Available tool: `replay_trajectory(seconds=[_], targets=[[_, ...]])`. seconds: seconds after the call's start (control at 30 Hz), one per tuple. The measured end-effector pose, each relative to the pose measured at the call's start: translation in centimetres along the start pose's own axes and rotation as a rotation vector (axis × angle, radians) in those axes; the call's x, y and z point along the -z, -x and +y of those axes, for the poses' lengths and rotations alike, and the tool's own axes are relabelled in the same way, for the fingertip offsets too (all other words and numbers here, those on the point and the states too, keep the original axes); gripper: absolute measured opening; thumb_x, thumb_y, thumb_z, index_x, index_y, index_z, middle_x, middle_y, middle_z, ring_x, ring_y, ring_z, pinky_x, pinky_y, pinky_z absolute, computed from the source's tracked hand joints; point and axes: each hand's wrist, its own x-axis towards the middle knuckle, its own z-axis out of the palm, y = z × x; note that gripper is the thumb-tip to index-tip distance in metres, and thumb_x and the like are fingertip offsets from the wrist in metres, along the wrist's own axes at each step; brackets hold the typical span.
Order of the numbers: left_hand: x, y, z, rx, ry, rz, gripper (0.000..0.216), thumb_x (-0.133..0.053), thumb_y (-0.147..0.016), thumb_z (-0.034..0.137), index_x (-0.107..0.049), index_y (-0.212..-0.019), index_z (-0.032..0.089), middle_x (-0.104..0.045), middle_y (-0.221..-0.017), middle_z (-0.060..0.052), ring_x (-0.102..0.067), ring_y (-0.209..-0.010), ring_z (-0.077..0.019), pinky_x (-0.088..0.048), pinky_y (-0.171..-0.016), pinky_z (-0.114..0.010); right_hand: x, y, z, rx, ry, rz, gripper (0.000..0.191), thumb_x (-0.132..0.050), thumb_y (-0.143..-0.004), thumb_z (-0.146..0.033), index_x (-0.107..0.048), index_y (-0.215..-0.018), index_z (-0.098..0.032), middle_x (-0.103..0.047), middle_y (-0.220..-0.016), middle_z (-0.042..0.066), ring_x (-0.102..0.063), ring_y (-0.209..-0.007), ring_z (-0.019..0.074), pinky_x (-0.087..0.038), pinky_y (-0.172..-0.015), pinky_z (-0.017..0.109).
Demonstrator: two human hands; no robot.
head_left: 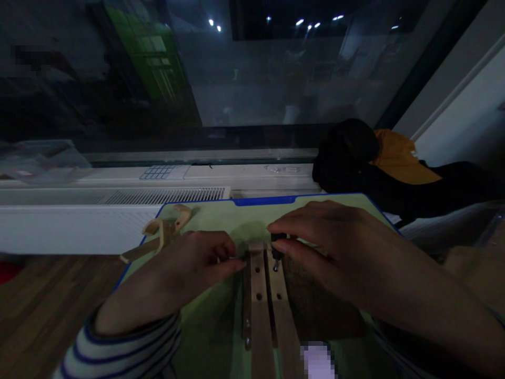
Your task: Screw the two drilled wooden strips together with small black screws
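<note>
In the head view my right hand (335,247) pinches a short black-handled screwdriver (277,243) between thumb and fingertips. Its metal tip stands at the upper hole of the right wooden strip (284,321). A second wooden strip (259,321) with two holes lies alongside, a narrow gap between them. My left hand (205,263) is closed, with curled fingers and the thumb tip against the upper end of a dark narrow bar (246,305) at the left strip's side. Whether its fingertips hold something small is hidden.
A green board (209,326) with a blue rim carries the strips. Curved wooden pieces (168,229) lie at its far left corner. Beyond are a white radiator (79,226), a windowsill (252,176) and a dark window. A mustard cap (398,155) rests on black clothing (347,152) at right.
</note>
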Motion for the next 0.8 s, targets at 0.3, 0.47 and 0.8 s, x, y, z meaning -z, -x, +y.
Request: replay_trajectory(seconds=[0.3, 0.47, 0.8], targets=[[-2.4, -2.0, -1.7, 0.056, 0.292, -0.229, 0.037, -0.047, -0.084, 0.033, -0.054, -0.118, 0.019, -0.066, -0.076, -0.002, -0.061, -0.058, -0.0149, -0.040, -0.041, -0.016, -0.2, 0.4, 0.2, -0.015, 0.010, 0.028, 0.020, -0.048, -0.090, -0.029, -0.059, -0.103, -0.020, -0.068, -0.096, 0.002, -0.062, -0.082, 0.0168, -0.044, -0.071, 0.031], [-2.6, -2.3, -1.3, -0.032, 0.339, -0.235, 0.033, -0.046, -0.084, 0.022, -0.060, -0.113, 0.026, -0.068, -0.082, -0.001, -0.062, -0.062, -0.0139, -0.042, -0.042, -0.014, 0.0, 0.5, 0.3, -0.025, 0.023, 0.007, 0.018, -0.047, -0.090, -0.027, -0.058, -0.103, -0.022, -0.068, -0.096, -0.001, -0.063, -0.081, 0.0149, -0.044, -0.069, 0.029], [-2.8, -2.6, -1.2, -0.066, 0.298, -0.227, 0.035, -0.042, -0.087, 0.019, -0.057, -0.118, 0.026, -0.069, -0.090, -0.001, -0.064, -0.068, -0.0135, -0.045, -0.049, -0.016, 0.1, 0.7, 0.4, -0.027, 0.040, 0.020, 0.018, -0.045, -0.091, -0.027, -0.057, -0.104, -0.023, -0.068, -0.098, 0.000, -0.063, -0.082, 0.0149, -0.044, -0.067, 0.028]])
